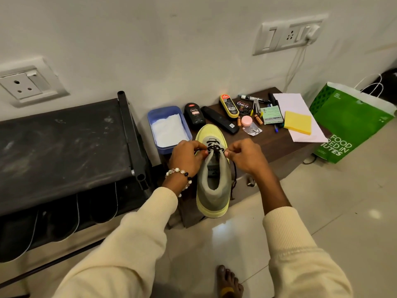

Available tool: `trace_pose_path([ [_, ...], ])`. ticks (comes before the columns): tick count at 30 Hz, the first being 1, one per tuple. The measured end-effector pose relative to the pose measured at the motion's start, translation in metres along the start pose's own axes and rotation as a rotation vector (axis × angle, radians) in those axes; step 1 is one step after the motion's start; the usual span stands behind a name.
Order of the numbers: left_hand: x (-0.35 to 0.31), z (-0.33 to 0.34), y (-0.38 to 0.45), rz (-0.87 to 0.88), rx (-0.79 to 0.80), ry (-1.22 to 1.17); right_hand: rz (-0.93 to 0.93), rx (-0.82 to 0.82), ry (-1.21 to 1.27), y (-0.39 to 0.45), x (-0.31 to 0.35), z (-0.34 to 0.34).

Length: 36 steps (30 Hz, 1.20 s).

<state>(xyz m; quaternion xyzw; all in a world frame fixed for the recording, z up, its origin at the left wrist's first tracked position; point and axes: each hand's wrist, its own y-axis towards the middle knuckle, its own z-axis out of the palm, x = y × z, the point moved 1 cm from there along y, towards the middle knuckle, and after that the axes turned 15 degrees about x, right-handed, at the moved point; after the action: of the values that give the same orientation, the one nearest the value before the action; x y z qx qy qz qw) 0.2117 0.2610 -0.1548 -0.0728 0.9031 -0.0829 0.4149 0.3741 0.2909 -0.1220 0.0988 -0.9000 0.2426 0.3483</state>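
Left hand (186, 157) and right hand (246, 158), fingers curled, pinched the black lace (215, 148) of the shoe (213, 195); tub (163, 112) at its ten o'clock.

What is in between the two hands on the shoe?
The head view shows the black laces of the shoe between the left hand and right hand, both pinching them.

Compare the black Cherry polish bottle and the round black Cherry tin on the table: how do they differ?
The black Cherry polish bottle is long and narrow; the round black Cherry tin is flat and disc-shaped. The bottle sits beside the blue plastic tub; the tin lies right of the yellow-cased Kiwi sponge. Both are black with a Cherry label.
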Motion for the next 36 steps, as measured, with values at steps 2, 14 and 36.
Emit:
trace_pose_path([
  [2, -0.001, 0.0, 0.0, -0.008, 0.014, -0.044, 0.015, -0.016, -0.014, 0.002, -0.001, 0.0],
  [14, 0.008, -0.006, 0.005, -0.283, 0.046, 0.081, 0.184, -0.054, -0.079, 0.014, -0.016, 0.0],
  [36, -0.007, -0.016, -0.013, -0.164, 0.172, -0.308, 0.137, -0.055, -0.049, 0.017, -0.007, 0.009],
])
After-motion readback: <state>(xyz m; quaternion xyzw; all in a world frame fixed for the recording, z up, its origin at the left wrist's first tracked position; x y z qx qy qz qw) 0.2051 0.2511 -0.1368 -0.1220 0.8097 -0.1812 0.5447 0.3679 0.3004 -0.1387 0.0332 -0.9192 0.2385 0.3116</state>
